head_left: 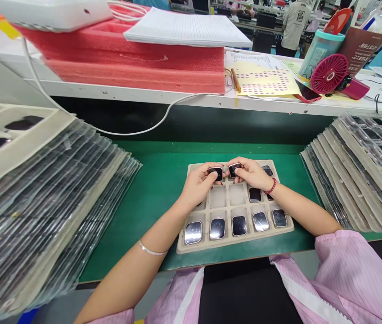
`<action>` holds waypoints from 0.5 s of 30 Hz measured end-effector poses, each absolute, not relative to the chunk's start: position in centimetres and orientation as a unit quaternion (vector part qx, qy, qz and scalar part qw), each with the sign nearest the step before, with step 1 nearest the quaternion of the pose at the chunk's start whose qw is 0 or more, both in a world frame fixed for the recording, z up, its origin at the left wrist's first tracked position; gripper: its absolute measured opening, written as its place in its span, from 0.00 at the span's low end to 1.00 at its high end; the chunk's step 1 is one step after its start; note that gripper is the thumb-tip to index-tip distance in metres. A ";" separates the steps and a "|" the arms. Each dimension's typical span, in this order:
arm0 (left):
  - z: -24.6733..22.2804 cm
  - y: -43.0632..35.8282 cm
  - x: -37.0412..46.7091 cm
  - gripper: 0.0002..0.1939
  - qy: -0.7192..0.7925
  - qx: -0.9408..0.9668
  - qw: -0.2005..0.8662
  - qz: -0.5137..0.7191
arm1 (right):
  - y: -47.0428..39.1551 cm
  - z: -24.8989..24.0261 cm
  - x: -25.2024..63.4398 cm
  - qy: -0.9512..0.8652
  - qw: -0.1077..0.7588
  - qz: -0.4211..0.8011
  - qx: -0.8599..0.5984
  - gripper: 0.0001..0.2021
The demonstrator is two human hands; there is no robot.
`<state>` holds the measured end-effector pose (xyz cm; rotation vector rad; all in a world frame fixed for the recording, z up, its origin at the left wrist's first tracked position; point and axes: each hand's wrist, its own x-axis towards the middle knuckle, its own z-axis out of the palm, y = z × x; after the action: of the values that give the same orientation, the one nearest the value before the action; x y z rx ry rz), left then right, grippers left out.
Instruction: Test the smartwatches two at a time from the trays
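Observation:
Over the far side of a beige compartment tray, my left hand pinches a smartwatch body with a dark screen. Close beside it, my right hand grips a second smartwatch body, thumb across its screen. The two watches are held near each other, and I cannot tell whether they touch. Several more watch bodies lie face up in the tray, such as one in the front row and one in the middle row. Two middle-row pockets are bare; my hands hide part of the far row.
Tall stacks of clear and beige trays stand at left and right on the green table. A shelf behind carries red foam, papers, a phone and a pink fan. A white cable droops below.

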<state>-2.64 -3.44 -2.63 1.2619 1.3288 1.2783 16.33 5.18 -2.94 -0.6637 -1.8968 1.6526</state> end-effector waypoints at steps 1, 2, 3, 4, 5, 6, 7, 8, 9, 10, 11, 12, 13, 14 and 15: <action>-2.6 -3.4 -2.6 0.15 0.534 0.509 0.438 0.514 | 5.2 -2.9 16.3 -0.703 0.266 0.612 -0.247 0.11; -2.6 -3.4 -2.6 0.15 0.533 0.509 0.438 0.514 | 5.2 -2.9 16.3 -0.703 0.266 0.612 -0.247 0.11; -2.6 -3.4 -2.6 0.15 0.533 0.509 0.439 0.514 | 5.2 -2.9 16.3 -0.703 0.267 0.612 -0.247 0.11; -2.6 -3.4 -2.6 0.15 0.532 0.509 0.437 0.517 | 5.2 -3.0 16.3 -0.702 0.269 0.611 -0.247 0.12; -2.6 -3.4 -2.5 0.15 0.529 0.509 0.434 0.522 | 5.2 -3.0 16.3 -0.702 0.272 0.610 -0.247 0.13; -2.7 -3.4 -2.5 0.16 0.524 0.508 0.431 0.530 | 5.2 -3.0 16.3 -0.702 0.275 0.609 -0.246 0.15; -2.7 -3.4 -2.5 0.17 0.519 0.508 0.428 0.538 | 5.2 -3.0 16.3 -0.701 0.278 0.608 -0.246 0.17; -2.7 -3.4 -2.5 0.17 0.515 0.506 0.427 0.544 | 5.2 -3.0 16.3 -0.701 0.278 0.608 -0.247 0.18; -2.8 -3.4 -2.5 0.17 0.512 0.505 0.429 0.546 | 5.2 -3.0 16.3 -0.702 0.276 0.609 -0.246 0.19; -2.8 -3.4 -2.5 0.16 0.511 0.505 0.432 0.546 | 5.2 -3.0 16.3 -0.703 0.273 0.610 -0.244 0.19; -2.8 -3.4 -2.5 0.16 0.510 0.505 0.434 0.544 | 5.2 -3.0 16.3 -0.704 0.271 0.611 -0.241 0.19; -2.8 -3.3 -2.6 0.16 0.510 0.507 0.433 0.544 | 5.2 -3.0 16.4 -0.707 0.270 0.610 -0.236 0.20; -2.8 -3.3 -2.6 0.16 0.509 0.508 0.429 0.546 | 5.1 -3.0 16.4 -0.710 0.270 0.609 -0.229 0.20; -2.8 -3.3 -2.6 0.18 0.509 0.509 0.425 0.549 | 5.1 -3.0 16.4 -0.712 0.272 0.607 -0.224 0.21; -2.8 -3.3 -2.6 0.18 0.509 0.509 0.423 0.551 | 5.1 -2.9 16.4 -0.714 0.273 0.606 -0.220 0.22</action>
<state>-2.62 -3.28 -2.76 1.2727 1.2733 1.3781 16.39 5.08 -2.93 -0.5916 -1.9220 1.6311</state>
